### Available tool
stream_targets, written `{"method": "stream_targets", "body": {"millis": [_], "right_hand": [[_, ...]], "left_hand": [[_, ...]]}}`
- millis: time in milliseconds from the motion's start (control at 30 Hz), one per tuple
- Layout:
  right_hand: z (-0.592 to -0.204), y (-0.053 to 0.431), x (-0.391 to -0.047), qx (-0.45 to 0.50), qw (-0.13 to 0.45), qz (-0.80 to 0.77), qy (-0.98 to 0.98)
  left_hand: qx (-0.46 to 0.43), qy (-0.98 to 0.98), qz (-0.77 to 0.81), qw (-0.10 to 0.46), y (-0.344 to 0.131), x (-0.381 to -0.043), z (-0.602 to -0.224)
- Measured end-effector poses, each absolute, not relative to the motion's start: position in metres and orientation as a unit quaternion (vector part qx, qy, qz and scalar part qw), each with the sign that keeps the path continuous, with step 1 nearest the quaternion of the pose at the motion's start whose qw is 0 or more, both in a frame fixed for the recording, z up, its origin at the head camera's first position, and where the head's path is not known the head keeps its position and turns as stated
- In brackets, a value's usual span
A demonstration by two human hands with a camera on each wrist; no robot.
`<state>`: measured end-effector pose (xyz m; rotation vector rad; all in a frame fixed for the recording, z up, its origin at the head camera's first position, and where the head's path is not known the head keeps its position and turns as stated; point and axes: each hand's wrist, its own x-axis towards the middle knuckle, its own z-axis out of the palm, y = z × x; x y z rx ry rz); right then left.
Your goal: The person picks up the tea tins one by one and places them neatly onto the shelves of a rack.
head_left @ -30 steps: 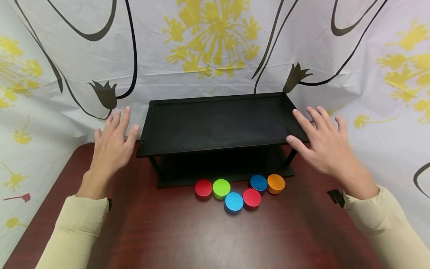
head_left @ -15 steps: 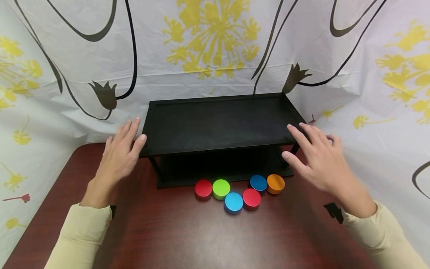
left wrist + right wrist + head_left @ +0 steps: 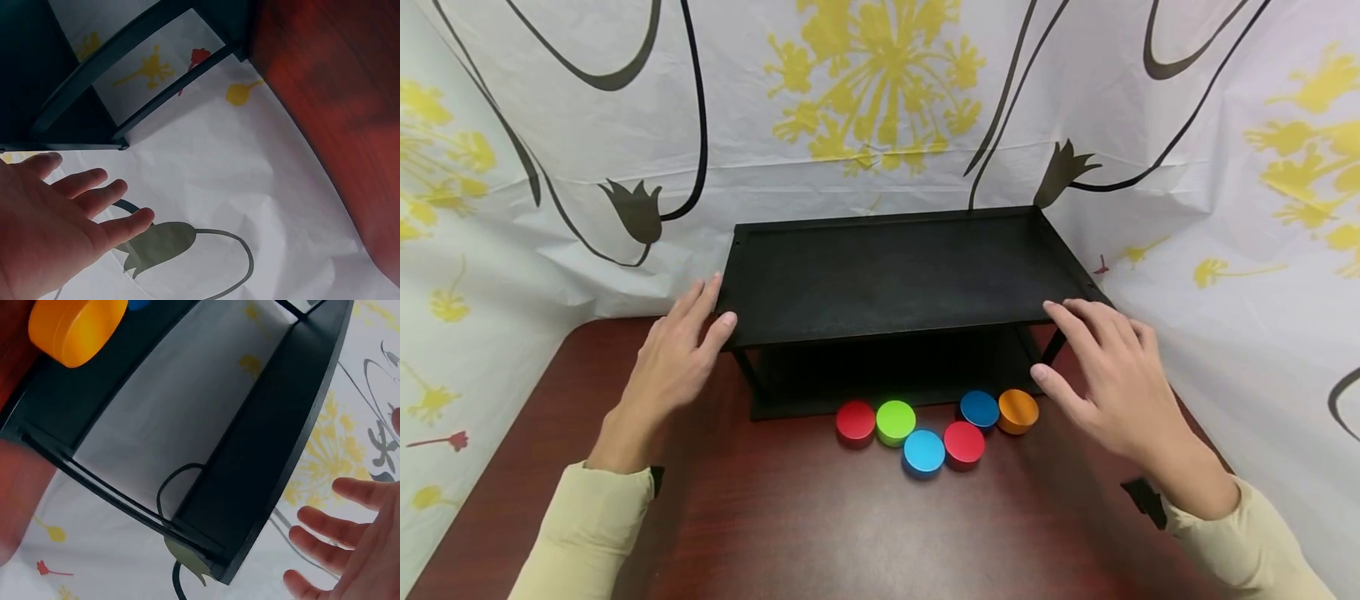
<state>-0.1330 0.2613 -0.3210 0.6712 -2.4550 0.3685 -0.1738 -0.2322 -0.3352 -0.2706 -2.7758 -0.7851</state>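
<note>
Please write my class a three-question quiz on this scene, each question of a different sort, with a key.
1. Which disc is nearest the right hand? A) orange disc; B) green disc; C) light blue disc.
2. True or false: the left hand is at the same end of the rack as the right hand.
3. Fill in: in the head view, the leftmost disc is ____.

Key: 1. A. 2. False; the left hand is at the opposite end of the rack. 3. Red.

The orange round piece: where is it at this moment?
In the head view, the orange round piece is the rightmost of six, beside the dark blue one, in front of the black shelf, left of the right hand.
</note>
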Motion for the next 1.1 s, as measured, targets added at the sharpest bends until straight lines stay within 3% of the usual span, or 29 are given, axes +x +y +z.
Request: {"method": "stream_targets", "body": {"millis": [500,1100], "right_hand": [[-0.334,0.26,-0.117,0.268,0.295,0.152,-0.904],[-0.363,0.268,-0.117,0.241,0.225,0.167,-0.929]], "left_hand": [[-0.082,-0.947,-0.296,0.094,-0.234,-0.173,-0.341],[-0.123,-0.916,-0.365,0.113,-0.231,-0.177,-0.351]]}}
